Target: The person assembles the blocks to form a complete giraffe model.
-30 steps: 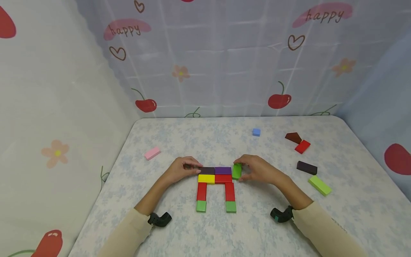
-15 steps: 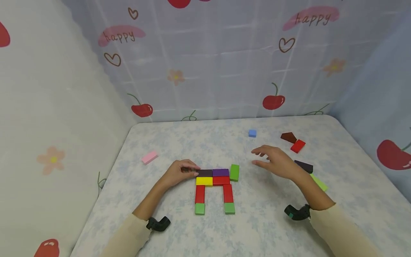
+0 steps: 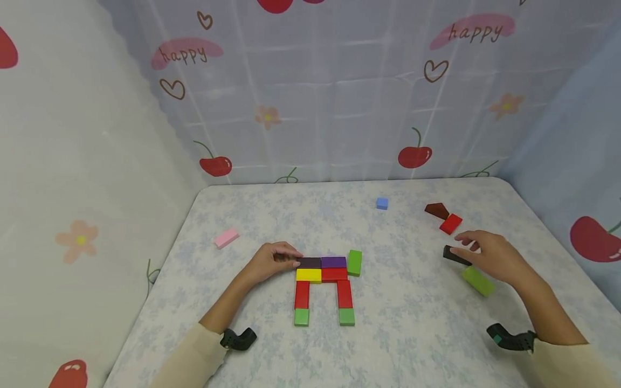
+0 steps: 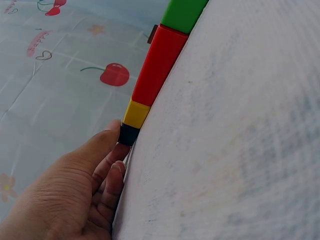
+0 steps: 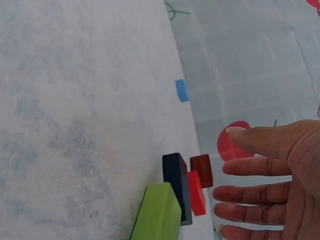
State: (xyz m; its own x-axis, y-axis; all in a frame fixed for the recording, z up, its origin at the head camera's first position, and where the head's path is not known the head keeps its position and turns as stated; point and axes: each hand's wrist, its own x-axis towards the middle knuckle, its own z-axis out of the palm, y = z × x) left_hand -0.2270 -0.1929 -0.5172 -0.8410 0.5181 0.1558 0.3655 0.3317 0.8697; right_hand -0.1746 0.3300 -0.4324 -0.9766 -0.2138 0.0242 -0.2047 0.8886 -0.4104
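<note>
My left hand [image 3: 273,263] pinches the left end of a black block [image 3: 309,263] between thumb and index finger, as the left wrist view also shows. That block lies in a flat figure of blocks, beside a purple block [image 3: 333,262] and above a yellow block [image 3: 309,275] and a red block [image 3: 335,275]. Two red legs run down from these to green blocks [image 3: 302,317]. A brighter green block [image 3: 354,263] stands at the upper right corner. My right hand [image 3: 495,257] hovers over a loose black block [image 3: 454,255], partly covering it, fingers extended and holding nothing.
A lime green block [image 3: 478,281] lies below the right hand. Farther back are a red block [image 3: 451,223], a brown angled block [image 3: 437,210] and a small blue block [image 3: 382,203]. A pink block [image 3: 226,237] lies at the left. Curtain walls border the table [image 3: 398,323].
My right hand has let go of the bright green block at the figure's right and moved right to the loose black block. My left hand stays at the figure's black block.
</note>
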